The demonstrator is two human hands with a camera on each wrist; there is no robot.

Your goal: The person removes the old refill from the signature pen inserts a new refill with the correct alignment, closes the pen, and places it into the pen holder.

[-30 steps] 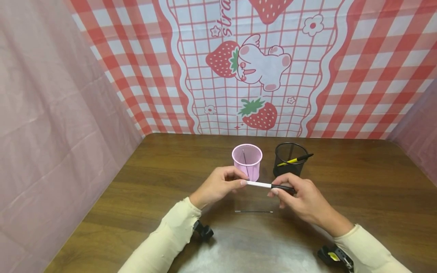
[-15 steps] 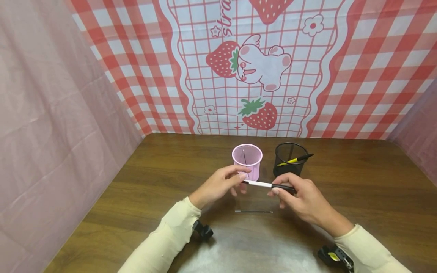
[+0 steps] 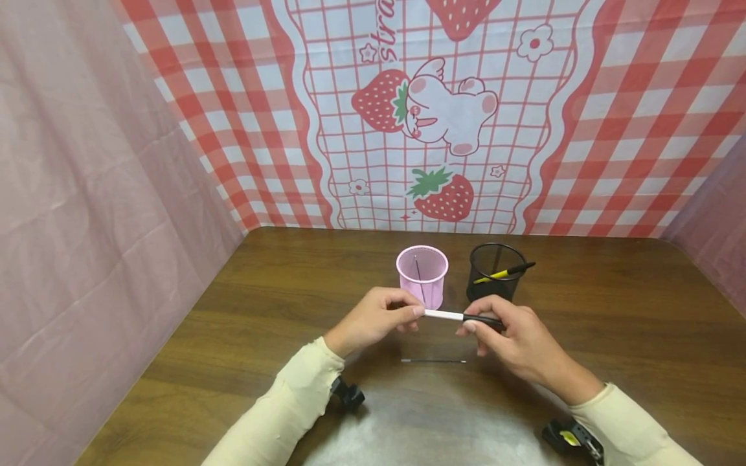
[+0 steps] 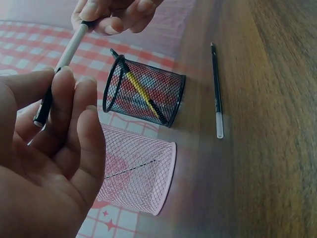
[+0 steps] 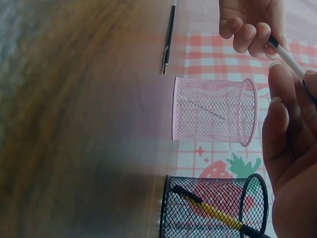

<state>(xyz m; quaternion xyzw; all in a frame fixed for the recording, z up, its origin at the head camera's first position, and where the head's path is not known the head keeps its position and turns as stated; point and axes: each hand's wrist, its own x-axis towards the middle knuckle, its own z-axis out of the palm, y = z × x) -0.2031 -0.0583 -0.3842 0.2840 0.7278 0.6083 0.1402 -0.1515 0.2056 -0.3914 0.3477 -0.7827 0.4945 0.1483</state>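
A white pen (image 3: 444, 315) with black ends is held level above the table between both hands. My left hand (image 3: 379, 317) pinches its left end between thumb and fingers; the black tip (image 4: 43, 110) pokes out past them in the left wrist view. Around the black right-hand part, my right hand (image 3: 519, 333) grips with thumb and fingers, covering some of it. Below the pen, a thin dark ink refill (image 3: 434, 361) with a clear end lies on the wooden table (image 3: 280, 304).
Just behind the hands stands a pink mesh pen cup (image 3: 422, 279) with a slim dark refill (image 5: 203, 107) leaning inside. To its right is a black mesh pen cup (image 4: 143, 91) holding a yellow and black pen (image 4: 140, 89). A red checked cloth (image 3: 233, 116) hangs behind the table.
Half a second ago the left fingers loosened and showed the pen's dark left end; now they close on it again. The right hand and the loose refill stay where they were.
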